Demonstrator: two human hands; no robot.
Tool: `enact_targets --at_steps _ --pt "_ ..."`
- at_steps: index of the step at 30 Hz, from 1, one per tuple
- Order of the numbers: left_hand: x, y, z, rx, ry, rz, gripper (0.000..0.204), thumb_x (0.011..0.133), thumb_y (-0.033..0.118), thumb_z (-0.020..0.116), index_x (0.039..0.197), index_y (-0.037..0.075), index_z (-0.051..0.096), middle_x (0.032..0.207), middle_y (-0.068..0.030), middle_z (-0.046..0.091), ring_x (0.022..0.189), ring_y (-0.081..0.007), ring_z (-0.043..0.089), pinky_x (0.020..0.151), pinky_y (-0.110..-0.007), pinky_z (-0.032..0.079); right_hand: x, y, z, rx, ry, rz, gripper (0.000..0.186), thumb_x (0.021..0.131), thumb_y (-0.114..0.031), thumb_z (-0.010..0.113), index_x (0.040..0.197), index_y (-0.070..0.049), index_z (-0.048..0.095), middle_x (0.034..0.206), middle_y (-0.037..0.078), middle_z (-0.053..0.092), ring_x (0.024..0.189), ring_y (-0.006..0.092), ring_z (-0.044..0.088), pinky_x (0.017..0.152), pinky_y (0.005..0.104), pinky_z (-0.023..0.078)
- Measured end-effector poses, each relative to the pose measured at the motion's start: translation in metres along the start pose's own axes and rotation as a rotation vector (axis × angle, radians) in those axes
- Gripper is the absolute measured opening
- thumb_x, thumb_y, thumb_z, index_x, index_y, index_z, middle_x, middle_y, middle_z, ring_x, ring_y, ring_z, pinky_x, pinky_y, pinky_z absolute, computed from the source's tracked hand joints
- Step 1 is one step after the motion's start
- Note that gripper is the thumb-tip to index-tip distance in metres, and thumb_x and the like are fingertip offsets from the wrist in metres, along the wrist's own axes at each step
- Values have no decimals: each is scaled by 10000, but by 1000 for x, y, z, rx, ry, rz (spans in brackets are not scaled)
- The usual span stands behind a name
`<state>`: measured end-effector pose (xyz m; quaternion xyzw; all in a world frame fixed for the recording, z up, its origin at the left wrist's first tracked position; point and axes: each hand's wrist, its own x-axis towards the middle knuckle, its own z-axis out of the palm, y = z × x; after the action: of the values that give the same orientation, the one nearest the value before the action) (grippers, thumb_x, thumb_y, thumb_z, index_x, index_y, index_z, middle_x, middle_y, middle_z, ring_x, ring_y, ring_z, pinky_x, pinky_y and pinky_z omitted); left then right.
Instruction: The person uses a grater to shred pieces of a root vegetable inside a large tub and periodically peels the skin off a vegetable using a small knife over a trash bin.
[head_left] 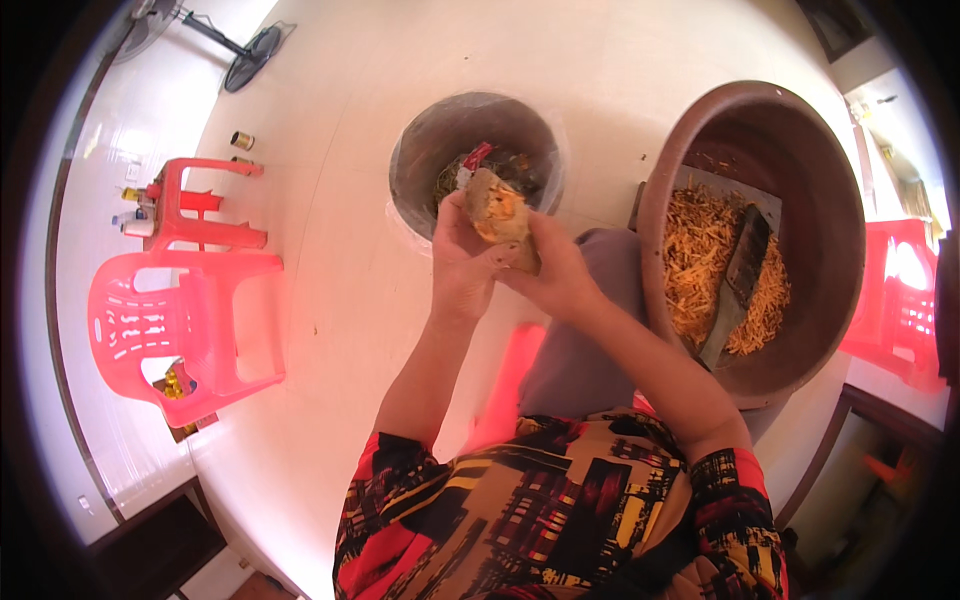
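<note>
Root piece: we see a brown, rough-skinned root piece [497,208] with a bare orange patch on its upper face, held in front of the body and over the near side of the bin.
Left hand: our left hand [462,262] has its fingers clamped on the left side of the root piece.
Right hand: our right hand [560,268] has its fingers clamped on the right side of it; the two hands meet close together at its lower end, and we cannot tell exactly how the hidden fingertips sit.
Bin: we look down into a round bin [413,150] with a clear plastic liner folded over its rim; inside lie greenish scraps [448,188] and a red scrap [478,155].
Basin: to our right stands a deep brown basin [828,215], well apart from the bin, with a heap of orange shreds [695,235] in it.
Tool: a dark-faced tool [748,258] lies slanted across the shreds, its handle toward us.
Left of the floor: we find a red armchair [215,300], a red stool [190,210] just beyond it, and a black stand fan [250,60] farther off.
Clothing: we wear a patterned shirt [560,500] and grey trousers [580,340].
</note>
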<state>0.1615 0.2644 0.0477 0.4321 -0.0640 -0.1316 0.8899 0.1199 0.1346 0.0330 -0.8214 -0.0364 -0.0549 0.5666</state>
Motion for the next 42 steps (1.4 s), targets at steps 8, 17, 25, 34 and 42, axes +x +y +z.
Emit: enact_targets --at_steps 8,17,25,34,42 --pt "14 -1 24 1055 -95 137 143 893 156 575 889 21 621 748 -88 599 628 -145 539 594 -260 426 -54 -9 -107 1375 -157 462 390 798 -198 602 1121 -2 507 724 72 491 485 104 405 431 228 352" --pt "-5 -22 77 1529 -336 292 291 791 153 655 1030 15 563 1027 -145 533 1020 -336 453 895 -411 353 -145 33 -199 1791 -24 164 473 881 -262 476 1226 62 459 644 31 405 439 70 317 410 220 345" --pt "-26 -67 138 1121 -614 106 259 805 63 630 1047 4 558 969 -107 529 850 -207 566 699 -296 478 -186 34 -222 1582 104 97 395 854 -222 522 1131 60 519 570 14 370 418 65 296 364 213 284" --pt "-37 -72 195 824 -601 -133 323 872 107 609 1163 18 500 982 -29 543 831 -76 514 702 -194 436 -204 26 -224 1336 164 185 410 712 -130 642 1061 58 540 613 45 473 421 65 325 370 201 256" --pt "-40 -79 234 684 -639 -313 402 823 201 697 1113 -7 511 896 -51 595 785 -95 553 713 -252 484 -207 25 -220 975 205 211 516 628 -48 696 1117 40 556 779 17 555 502 40 436 411 179 304"
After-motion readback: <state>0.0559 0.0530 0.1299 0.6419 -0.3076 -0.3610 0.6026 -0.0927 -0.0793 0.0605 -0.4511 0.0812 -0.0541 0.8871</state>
